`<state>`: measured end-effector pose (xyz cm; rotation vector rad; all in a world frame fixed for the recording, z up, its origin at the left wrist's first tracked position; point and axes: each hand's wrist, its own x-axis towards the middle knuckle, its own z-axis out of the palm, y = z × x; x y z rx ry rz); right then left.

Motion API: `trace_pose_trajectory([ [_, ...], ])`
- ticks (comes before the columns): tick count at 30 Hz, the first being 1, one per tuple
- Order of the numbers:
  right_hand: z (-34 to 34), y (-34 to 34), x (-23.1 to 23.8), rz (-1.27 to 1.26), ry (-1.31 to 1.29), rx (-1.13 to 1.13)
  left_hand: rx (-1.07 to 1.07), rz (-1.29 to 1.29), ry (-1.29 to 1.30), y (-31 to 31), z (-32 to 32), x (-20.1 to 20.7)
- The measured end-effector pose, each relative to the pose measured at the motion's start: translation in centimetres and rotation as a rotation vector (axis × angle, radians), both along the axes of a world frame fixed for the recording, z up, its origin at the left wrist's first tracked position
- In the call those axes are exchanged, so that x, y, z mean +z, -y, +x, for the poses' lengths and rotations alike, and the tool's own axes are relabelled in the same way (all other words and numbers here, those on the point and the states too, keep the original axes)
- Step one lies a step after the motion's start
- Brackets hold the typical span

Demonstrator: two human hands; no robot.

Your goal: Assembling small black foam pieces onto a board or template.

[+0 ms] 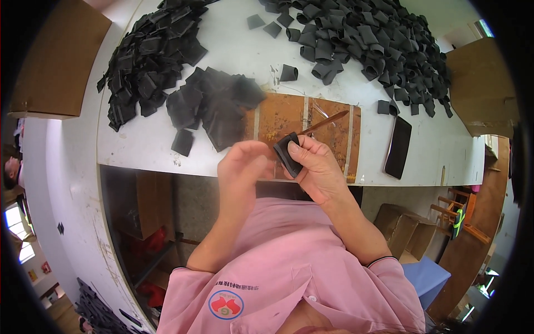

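Observation:
My right hand is closed around a small black sleeve piece, with the thumb pressed on its face. From behind that hand a thin brown pointed stick slants up to the right over the board; whether the fingers grip it too, I cannot tell. Close by on the left is my left hand, its fingers curled toward the piece and smeared by motion. Beneath both lies a worn orange-brown board on the white table. Flat black pieces are heaped at the board's left edge.
A larger pile of flat black pieces stands far left. Rolled black sleeves are heaped far right, with a loose one beside them. A dark phone lies at right. Cardboard boxes flank the table.

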<state>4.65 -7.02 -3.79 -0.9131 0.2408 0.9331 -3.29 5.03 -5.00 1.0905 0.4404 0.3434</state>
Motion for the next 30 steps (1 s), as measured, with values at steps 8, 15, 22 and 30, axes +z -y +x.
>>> trace_pose_trajectory([
  [8,-0.1,1.8,-1.4,0.007,0.084,0.039,-0.158,-0.176,-0.119,0.8,0.8,0.5],
  [15,-0.7,2.5,-0.1,-0.833,1.580,-0.178,-0.066,0.508,-0.206,2.3,0.4,0.4],
  [22,-0.6,1.8,-0.1,-0.672,1.659,-0.132,0.265,1.160,0.068,4.4,1.7,0.4],
  [30,1.0,3.8,0.4,-0.137,0.590,-0.021,-0.266,-0.656,0.098,2.5,1.7,3.4],
])
